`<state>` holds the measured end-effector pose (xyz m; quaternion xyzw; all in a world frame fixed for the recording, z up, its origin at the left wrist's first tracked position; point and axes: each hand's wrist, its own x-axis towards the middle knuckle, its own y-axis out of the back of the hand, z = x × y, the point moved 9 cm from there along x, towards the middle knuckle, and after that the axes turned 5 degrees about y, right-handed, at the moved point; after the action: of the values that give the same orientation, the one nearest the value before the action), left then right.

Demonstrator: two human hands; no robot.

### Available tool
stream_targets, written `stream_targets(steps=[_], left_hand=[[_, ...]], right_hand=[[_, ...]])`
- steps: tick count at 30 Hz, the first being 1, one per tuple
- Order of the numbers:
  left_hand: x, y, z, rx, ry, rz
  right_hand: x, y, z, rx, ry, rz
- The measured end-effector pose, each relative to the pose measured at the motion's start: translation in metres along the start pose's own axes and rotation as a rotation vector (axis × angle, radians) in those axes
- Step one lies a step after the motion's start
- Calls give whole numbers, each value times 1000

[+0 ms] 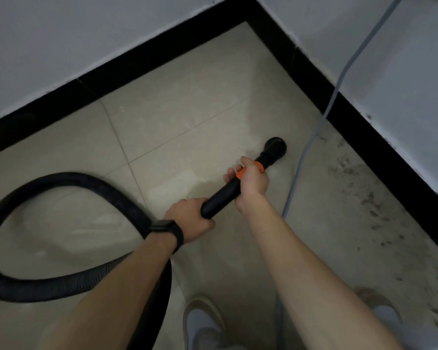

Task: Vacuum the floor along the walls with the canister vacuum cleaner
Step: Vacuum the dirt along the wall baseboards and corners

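Observation:
A black vacuum wand (221,195) with an orange collar (258,165) points down at the beige tiled floor (177,117). Its round black nozzle (275,147) sits near the floor, a little short of the room corner. My right hand (252,181) grips the wand at the orange collar. My left hand (191,219), with a black watch on the wrist, grips the wand's rear end where the ribbed black hose (48,286) joins. The hose loops wide to the left and passes under my left forearm. The canister itself is out of view.
Two grey walls with a black skirting (147,64) meet in a corner at the top. A grey cable (314,137) hangs down the right wall and runs across the floor past the nozzle. Dark dirt patches (359,193) lie along the right skirting. My shoes (202,322) show at the bottom.

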<state>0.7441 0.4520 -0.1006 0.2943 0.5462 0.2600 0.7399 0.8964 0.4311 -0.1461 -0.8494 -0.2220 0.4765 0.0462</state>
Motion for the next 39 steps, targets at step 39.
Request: stream_targets(steps=[39], left_hand=[[36,-2,65,-28,-97,13]], right_hand=[[38,19,-71,-146,156,140]])
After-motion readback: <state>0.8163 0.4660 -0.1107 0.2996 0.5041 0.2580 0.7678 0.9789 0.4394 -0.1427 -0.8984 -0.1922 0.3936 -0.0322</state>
